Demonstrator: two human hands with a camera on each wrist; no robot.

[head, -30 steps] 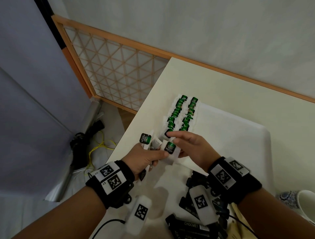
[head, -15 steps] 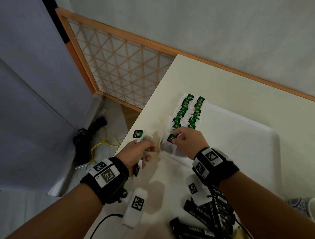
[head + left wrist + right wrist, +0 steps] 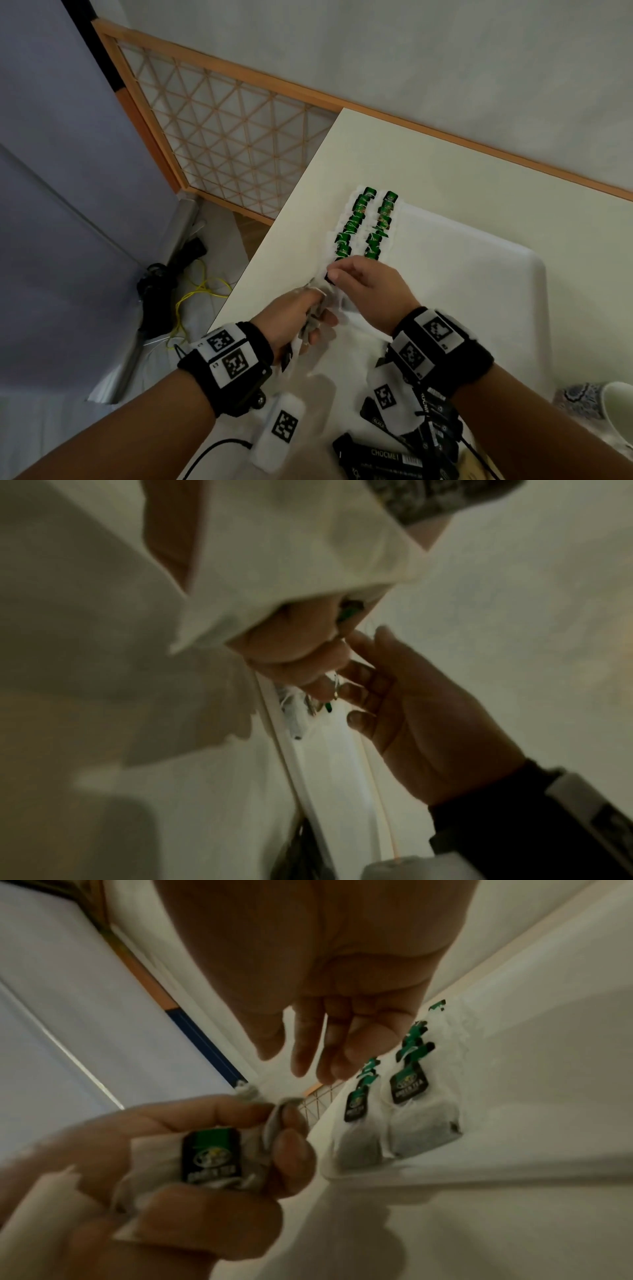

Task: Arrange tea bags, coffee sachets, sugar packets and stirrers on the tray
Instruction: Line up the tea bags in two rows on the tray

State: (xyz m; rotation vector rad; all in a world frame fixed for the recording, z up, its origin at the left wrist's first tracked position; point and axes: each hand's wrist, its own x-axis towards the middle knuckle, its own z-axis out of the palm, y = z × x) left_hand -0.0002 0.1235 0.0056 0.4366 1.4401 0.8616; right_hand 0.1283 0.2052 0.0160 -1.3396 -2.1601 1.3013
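On the white tray (image 3: 479, 274) lie two rows of green-tagged tea bags (image 3: 356, 222), running from its far left corner toward me. My left hand (image 3: 317, 305) hovers at the tray's near left corner and grips a small bunch of tea bags (image 3: 212, 1158), one green tag facing up. My right hand (image 3: 337, 272) hangs just above the nearest tea bags on the tray (image 3: 407, 1088), close to the left hand. In the right wrist view the right hand (image 3: 308, 1056) has relaxed, straight fingers with nothing between them.
Black coffee sachets (image 3: 394, 457) lie in a heap on the table near my right forearm. A patterned cup (image 3: 616, 411) stands at the right edge. The table's left edge drops to a floor with cables (image 3: 191, 294). The tray's middle and right side hold nothing.
My right hand took a tea bag from the left hand, laid it at the near end of the rows, and now hovers with nothing in it. The left hand moved closer to the tray.
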